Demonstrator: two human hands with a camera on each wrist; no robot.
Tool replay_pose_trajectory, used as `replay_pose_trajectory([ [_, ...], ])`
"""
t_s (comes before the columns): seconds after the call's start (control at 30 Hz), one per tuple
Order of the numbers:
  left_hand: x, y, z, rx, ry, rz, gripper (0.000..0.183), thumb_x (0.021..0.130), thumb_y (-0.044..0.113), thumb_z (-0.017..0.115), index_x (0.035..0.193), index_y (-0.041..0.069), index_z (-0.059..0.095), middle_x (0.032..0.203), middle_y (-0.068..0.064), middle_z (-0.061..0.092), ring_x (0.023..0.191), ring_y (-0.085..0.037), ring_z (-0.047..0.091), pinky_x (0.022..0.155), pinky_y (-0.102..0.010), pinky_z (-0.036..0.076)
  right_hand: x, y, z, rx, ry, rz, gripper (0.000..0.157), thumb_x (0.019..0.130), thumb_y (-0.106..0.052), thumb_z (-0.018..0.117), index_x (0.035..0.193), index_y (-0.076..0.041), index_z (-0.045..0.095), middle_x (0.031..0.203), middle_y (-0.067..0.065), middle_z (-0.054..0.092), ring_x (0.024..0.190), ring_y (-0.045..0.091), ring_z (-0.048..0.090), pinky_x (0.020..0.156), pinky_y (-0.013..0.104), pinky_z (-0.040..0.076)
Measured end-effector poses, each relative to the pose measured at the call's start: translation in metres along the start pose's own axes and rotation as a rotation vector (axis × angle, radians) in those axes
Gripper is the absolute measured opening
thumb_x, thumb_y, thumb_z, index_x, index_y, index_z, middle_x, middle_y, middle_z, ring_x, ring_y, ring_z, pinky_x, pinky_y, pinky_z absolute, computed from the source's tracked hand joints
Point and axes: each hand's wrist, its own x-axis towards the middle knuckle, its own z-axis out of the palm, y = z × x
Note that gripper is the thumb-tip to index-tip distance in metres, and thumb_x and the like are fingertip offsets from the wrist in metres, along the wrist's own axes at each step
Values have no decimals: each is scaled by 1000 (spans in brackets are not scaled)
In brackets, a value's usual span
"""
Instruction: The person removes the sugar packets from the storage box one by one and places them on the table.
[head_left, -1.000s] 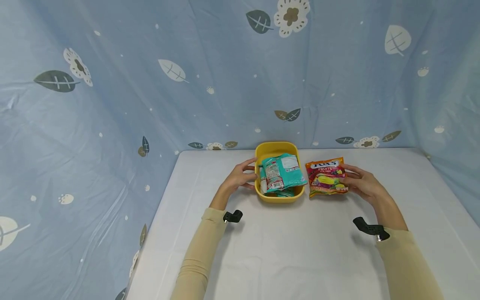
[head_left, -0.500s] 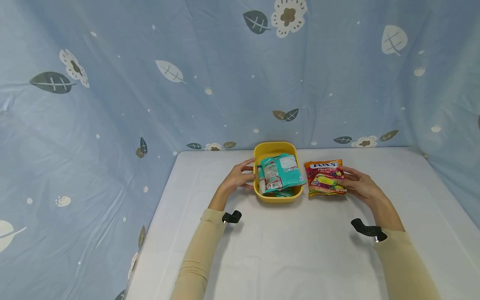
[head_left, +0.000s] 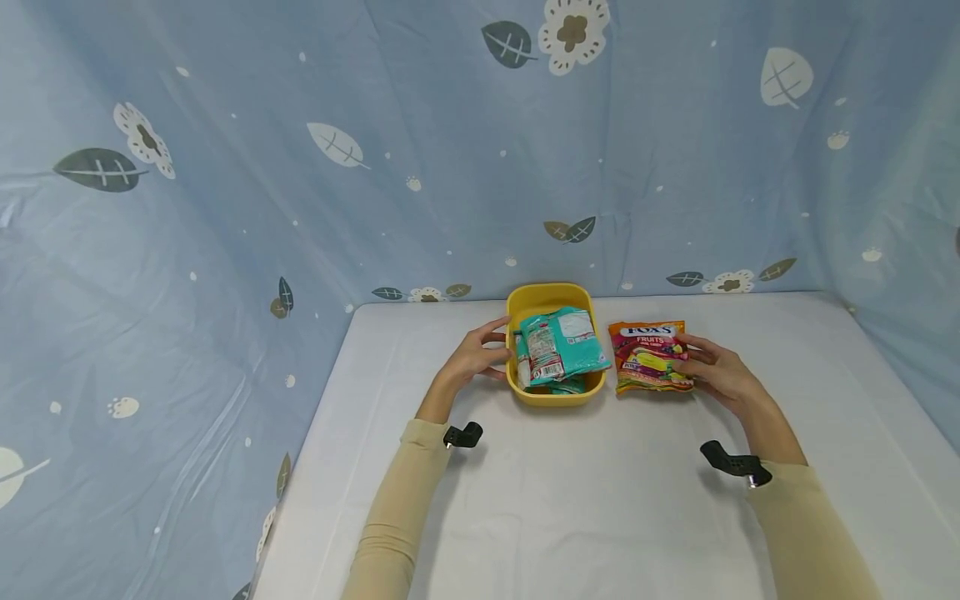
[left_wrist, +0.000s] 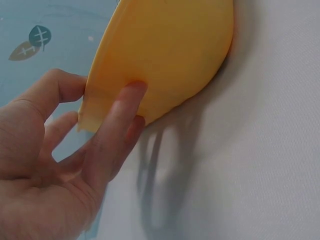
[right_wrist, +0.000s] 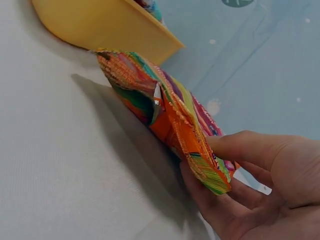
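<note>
In the head view, my left hand [head_left: 471, 357] rests against the outer left wall of a yellow plastic tub [head_left: 552, 400]. The left wrist view has its fingers fairly straight, with fingertips [left_wrist: 134, 92] on the wall. Teal snack packets [head_left: 567, 343] fill the tub, the top one lying over its right rim. To the right, my right hand [head_left: 723, 372] pinches the right edge of an orange-and-purple FOX'S Fruits candy bag [head_left: 649, 357]. Seen from the right wrist, the bag [right_wrist: 172, 117] tilts above its shadow, thumb on one face and fingers behind.
A white cloth covers the table [head_left: 577, 500]. Behind it and at the left hangs a blue curtain [head_left: 450, 167] printed with leaves and flowers. Black camera mounts [head_left: 463, 435] sit on both wrists.
The head view has shifted slightly, moving the whole scene a little to the left. Both hands, the tub and the candy bag keep nearly the same places relative to each other.
</note>
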Motion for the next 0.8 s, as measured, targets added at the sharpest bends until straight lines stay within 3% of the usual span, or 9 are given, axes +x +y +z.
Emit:
replay_pose_trajectory([
  [0.27, -1, 0, 1, -8, -7, 17, 74, 88, 5, 67, 151, 30, 39, 139, -16, 52, 97, -25, 69, 66, -39, 65, -1, 1, 2, -34, 30, -5, 81, 94, -35, 65, 158, -18, 18, 162, 25, 12, 142, 45, 28, 81, 10, 49],
  [0.4, -2, 0, 1, -21, -16, 27, 74, 89, 4, 67, 152, 28, 37, 139, -18, 51, 99, -26, 69, 65, -38, 65, -1, 1, 4, -81, 55, -7, 81, 94, -37, 65, 158, -17, 20, 161, 27, 13, 142, 47, 28, 100, 35, 52],
  [0.47, -2, 0, 1, -19, -12, 25, 74, 89, 5, 67, 152, 28, 37, 138, -17, 51, 99, -26, 68, 65, -38, 65, -1, 2, 5, -98, 61, -11, 81, 95, -37, 64, 158, -16, 19, 161, 27, 13, 142, 48, 28, 109, 49, 47],
  [0.53, -3, 1, 1, -16, -7, 23, 74, 88, 5, 67, 152, 29, 38, 138, -17, 51, 100, -25, 68, 65, -38, 65, -1, 2, 6, -106, 65, -16, 79, 95, -34, 63, 158, -15, 19, 161, 28, 14, 142, 48, 28, 113, 55, 41],
  [0.8, -1, 0, 2, -10, 0, 22, 74, 88, 3, 66, 152, 29, 38, 137, -15, 53, 98, -24, 69, 66, -40, 65, -5, 1, 8, -150, 76, -35, 76, 97, -31, 60, 158, -13, 18, 159, 31, 17, 138, 50, 31, 103, 47, 48],
])
